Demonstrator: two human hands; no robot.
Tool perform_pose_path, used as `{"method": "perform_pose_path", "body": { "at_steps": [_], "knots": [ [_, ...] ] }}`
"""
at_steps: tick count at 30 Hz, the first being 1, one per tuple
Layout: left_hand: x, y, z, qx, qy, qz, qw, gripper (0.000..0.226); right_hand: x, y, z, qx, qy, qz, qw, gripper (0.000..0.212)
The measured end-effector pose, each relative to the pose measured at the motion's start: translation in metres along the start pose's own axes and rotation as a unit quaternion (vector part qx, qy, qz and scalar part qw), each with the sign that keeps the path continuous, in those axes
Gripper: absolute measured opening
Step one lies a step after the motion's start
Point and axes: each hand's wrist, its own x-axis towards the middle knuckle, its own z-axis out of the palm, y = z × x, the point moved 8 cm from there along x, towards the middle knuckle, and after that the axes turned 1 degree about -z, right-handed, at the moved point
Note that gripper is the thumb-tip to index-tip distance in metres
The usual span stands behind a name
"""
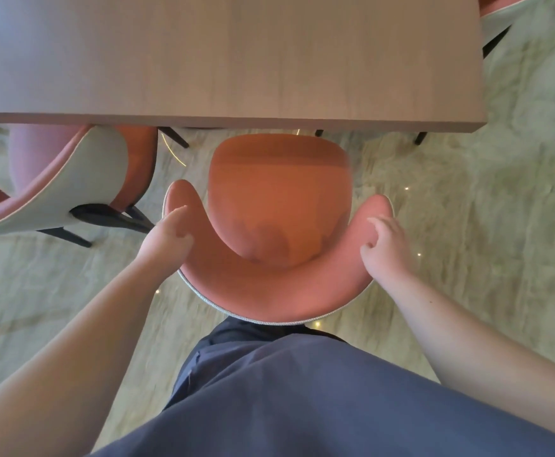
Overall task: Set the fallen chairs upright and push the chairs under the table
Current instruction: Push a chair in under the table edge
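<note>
Head view: left hand (167,234) and right hand (386,245) each grasp one curved arm of the upright orange chair (279,206). Its seat front lies just beside the table (230,61) edge.

Pale green-grey floor (500,209) with a marbled, veined pattern, glossy enough to carry several small bright points of reflected light and a thin curved streak of light near the upper centre. Across the bottom of the view, dark navy clothing (302,397) worn by the person, its fabric falling in soft folds and covering the floor beneath it from lower centre to the lower right corner.
</note>
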Motion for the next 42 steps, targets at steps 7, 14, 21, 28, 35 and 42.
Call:
{"method": "perform_pose_path", "body": {
  "at_steps": [7,14,21,28,35,42],
  "knots": [
    [0.044,-0.031,0.009,-0.021,0.013,-0.083,0.996,0.068,0.015,0.026,0.021,0.051,-0.036,0.134,0.989,0.09],
    [0.081,-0.057,0.024,-0.136,0.02,-0.224,0.965,0.066,0.035,0.046,0.035,0.065,-0.027,0.22,0.973,0.098],
    [0.112,-0.074,0.032,-0.166,0.01,-0.261,0.951,0.065,0.058,0.066,0.038,0.116,-0.012,0.312,0.943,0.084],
    [0.125,-0.083,0.038,-0.214,-0.02,-0.274,0.937,0.071,0.066,0.081,0.046,0.201,-0.001,0.356,0.913,0.076],
    [0.131,-0.08,0.035,-0.194,-0.018,-0.247,0.949,0.049,0.069,0.086,0.05,0.241,-0.008,0.353,0.904,0.055],
    [0.132,-0.083,0.033,-0.189,-0.007,-0.209,0.959,0.031,0.068,0.09,0.049,0.231,0.009,0.332,0.915,0.043]
  ]
}}
